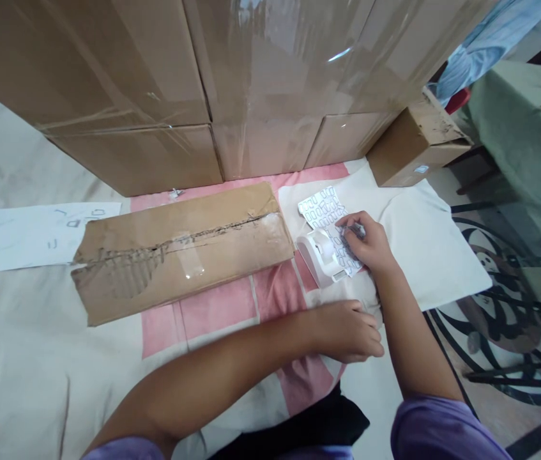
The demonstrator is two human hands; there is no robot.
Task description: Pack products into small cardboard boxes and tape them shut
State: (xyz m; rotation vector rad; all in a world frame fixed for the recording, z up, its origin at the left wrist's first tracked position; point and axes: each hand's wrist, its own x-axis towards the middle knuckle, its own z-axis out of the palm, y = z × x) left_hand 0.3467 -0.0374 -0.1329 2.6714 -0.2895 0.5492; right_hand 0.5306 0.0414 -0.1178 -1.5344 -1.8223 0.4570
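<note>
My right hand (368, 243) is over a sheet of paper printed with small rectangles (320, 206). Its fingers are bent together around something small and greyish that I cannot make out. Just left of it, a white tape dispenser (320, 259) stands partly on the sheet. My left hand (354, 333) lies nearer to me, below the dispenser, with its fingers curled closed; whatever may be inside is hidden. Left of the dispenser, a flattened cardboard piece (232, 249) with a torn, ragged seam and a strip of clear tape lies on the pink and white cloth (222, 316).
A large taped cardboard box (260, 76) rises along the back. To its right sits a smaller open box (409, 147). A white sheet with pen marks (25, 236) lies at the left, partly under the cardboard piece. A dark metal frame (514, 306) is at the right.
</note>
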